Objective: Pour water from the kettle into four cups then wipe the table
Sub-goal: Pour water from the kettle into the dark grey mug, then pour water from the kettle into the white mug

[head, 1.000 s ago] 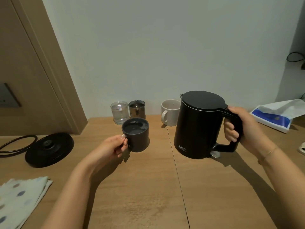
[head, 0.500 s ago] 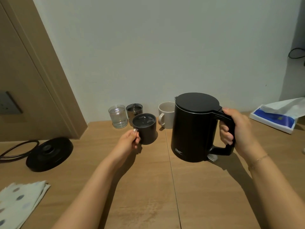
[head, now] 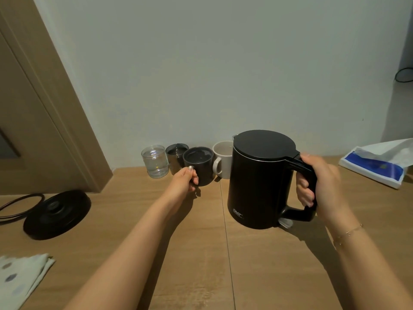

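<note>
The dark cup (head: 199,164) has been pushed back to the cup row at 12 o'clock | its handle is pinched by the left hand (head: 184,180) | the kettle (head: 260,179) is gripped by the right hand (head: 321,186) at 2 o'clock on the desk (head: 201,253).

We note four cups in a row at the wall on the tabletop (head: 201,253), glass cup (head: 155,161) leftmost, metal cup (head: 175,156), dark mug (head: 200,167), white mug (head: 223,161), kettle (head: 259,182) right and forward, kettle base (head: 57,214) far left, cloth (head: 21,276) nearest us at left.
</note>
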